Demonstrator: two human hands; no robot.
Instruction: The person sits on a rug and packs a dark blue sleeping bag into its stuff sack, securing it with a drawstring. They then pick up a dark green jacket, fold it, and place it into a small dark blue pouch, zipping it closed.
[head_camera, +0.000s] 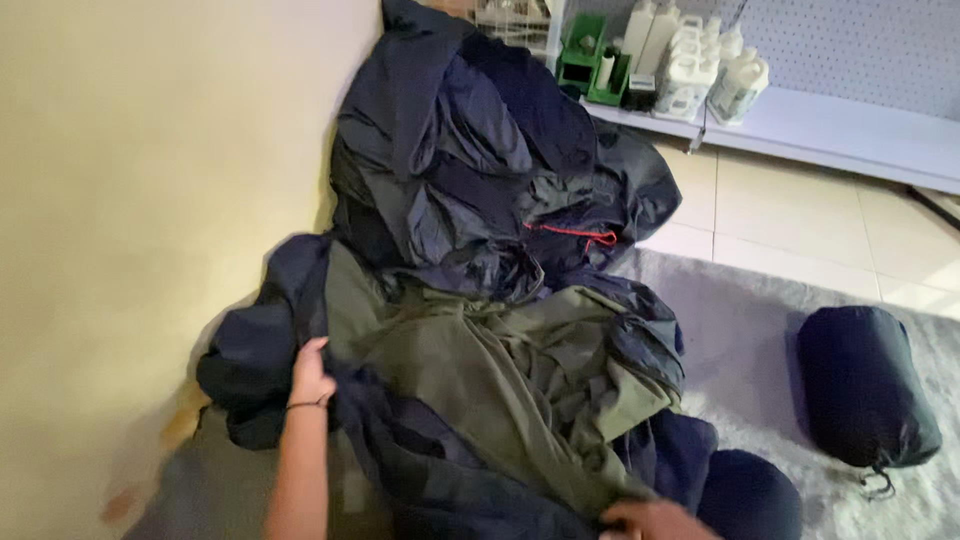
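Observation:
A large heap of sleeping bags, dark navy outside and olive green inside, lies piled against a cream wall. My left hand grips a navy edge of the nearest bag at the heap's left side. My right hand shows only partly at the bottom edge, closed on the olive and navy fabric there. A red drawcord runs across the upper navy bag.
A rolled navy sleeping bag in its stuff sack lies on the grey rug to the right. Behind are a tiled floor, a low white shelf with white plastic jugs, and a green holder.

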